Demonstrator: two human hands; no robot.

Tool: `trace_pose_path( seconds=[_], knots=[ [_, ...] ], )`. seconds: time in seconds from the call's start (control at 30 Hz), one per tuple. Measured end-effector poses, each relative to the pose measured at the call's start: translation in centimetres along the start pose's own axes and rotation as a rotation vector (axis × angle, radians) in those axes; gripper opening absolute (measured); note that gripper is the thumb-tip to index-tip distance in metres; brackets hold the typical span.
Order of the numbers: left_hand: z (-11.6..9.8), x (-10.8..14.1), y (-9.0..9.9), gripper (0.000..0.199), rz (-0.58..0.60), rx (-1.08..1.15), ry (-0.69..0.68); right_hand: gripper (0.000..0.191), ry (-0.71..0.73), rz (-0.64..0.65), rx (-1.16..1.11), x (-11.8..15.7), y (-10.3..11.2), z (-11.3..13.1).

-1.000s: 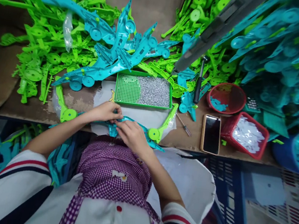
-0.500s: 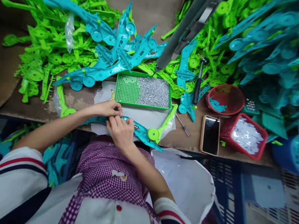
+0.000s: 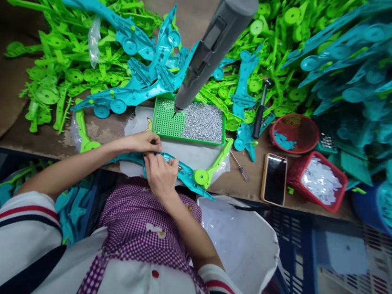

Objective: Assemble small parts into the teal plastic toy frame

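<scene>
While both hands work close together at the table's (image 3: 239, 189) near edge, blue plastic piece (image 3: 192, 177) lies under them, green arms (image 3: 211, 166) at its ends. Left hand (image 3: 147, 142) curled, right hand (image 3: 161, 174) bunched over piece; can't tell what either pinches. Grey driver (image 3: 215, 38) hangs, tip over green tray (image 3: 165, 120).

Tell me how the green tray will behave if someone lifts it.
The tray should probably feel heavier on its right, where silvery pieces gather. They may slide or spill if it tilts, since its top is open. Being flat and rectangular, it seems unlikely to roll.
</scene>
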State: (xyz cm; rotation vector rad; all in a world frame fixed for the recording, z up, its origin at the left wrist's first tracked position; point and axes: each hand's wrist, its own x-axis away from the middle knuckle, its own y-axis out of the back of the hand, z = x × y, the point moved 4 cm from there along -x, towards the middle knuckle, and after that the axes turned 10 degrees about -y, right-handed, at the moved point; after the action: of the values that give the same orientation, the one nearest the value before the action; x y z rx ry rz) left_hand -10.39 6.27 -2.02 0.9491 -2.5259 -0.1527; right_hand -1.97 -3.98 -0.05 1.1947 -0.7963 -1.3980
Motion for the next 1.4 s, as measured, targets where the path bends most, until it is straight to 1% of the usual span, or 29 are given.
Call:
trace_pose_path(
  seconds=[0.17, 0.3, 0.4, 0.5, 0.57, 0.63, 0.73, 0.8, 0.9, 0.97, 1.03, 1.1, 1.17, 1.23, 1.3, 1.4],
  knots=[
    [0.2, -0.1, 0.0, 0.018, -0.012, 0.009, -0.021, 0.027, -0.042, -0.001, -0.016, 0.0, -0.5, 0.4],
    [-0.1, 0.0, 0.0, 0.016, -0.03, -0.009, -0.025, 0.026, -0.074, -0.054, -0.037, -0.2, -0.5, 0.6],
    [-0.3, 0.3, -0.1, 0.017, -0.017, 0.049, -0.021, 0.021, -0.107, -0.077, -0.108, -0.1, 0.1, -0.1],
    [-0.3, 0.9, 0.1, 0.018, -0.036, 0.05, -0.034, 0.021, -0.214, -0.061, -0.15, 0.4, 1.0, -1.5],
    [-0.4, 1.8, 0.2, 0.019, -0.103, -0.048, -0.088, 0.021, -0.3, -0.042, -0.165, 0.5, 1.5, -2.6],
    [-0.7, 3.1, -0.1, 0.019, -0.193, -0.128, -0.179, 0.021, -0.379, -0.021, -0.19, 0.5, 1.9, -3.5],
    [-1.2, 5.2, -1.7, 0.017, -0.279, -0.136, -0.308, 0.02, -0.465, 0.023, -0.252, 0.2, 2.2, -4.4],
    [-1.3, 6.0, -3.1, 0.015, -0.345, -0.188, -0.366, 0.02, -0.506, 0.085, -0.29, -0.2, 2.2, -4.8],
    [-1.1, 6.3, -4.5, 0.013, -0.516, -0.349, -0.411, 0.019, -0.526, 0.206, -0.306, -0.7, 1.8, -5.2],
    [-0.8, 6.0, -4.9, 0.013, -0.609, -0.445, -0.415, 0.019, -0.458, 0.24, -0.293, -1.0, 1.8, -5.4],
    [-0.6, 5.6, -5.1, 0.013, -0.654, -0.503, -0.4, 0.02, -0.313, 0.218, -0.253, -1.2, 2.1, -5.5],
    [-0.4, 5.4, -5.0, 0.013, -0.667, -0.53, -0.368, 0.024, -0.114, 0.192, -0.171, -1.2, 2.4, -5.5],
    [-0.4, 5.4, -4.9, 0.013, -0.673, -0.541, -0.336, 0.027, 0.073, 0.195, -0.065, -1.1, 2.3, -5.5],
    [-0.4, 5.6, -4.8, 0.013, -0.682, -0.555, -0.324, 0.027, 0.203, 0.215, 0.021, -0.9, 2.0, -5.6],
    [-0.5, 5.8, -4.8, 0.015, -0.696, -0.569, -0.336, 0.024, 0.262, 0.221, 0.058, -0.8, 1.7, -5.7],
    [-0.5, 6.1, -5.0, 0.016, -0.727, -0.591, -0.374, 0.024, 0.254, 0.17, 0.033, -0.9, 1.4, -5.8]
  ],
)
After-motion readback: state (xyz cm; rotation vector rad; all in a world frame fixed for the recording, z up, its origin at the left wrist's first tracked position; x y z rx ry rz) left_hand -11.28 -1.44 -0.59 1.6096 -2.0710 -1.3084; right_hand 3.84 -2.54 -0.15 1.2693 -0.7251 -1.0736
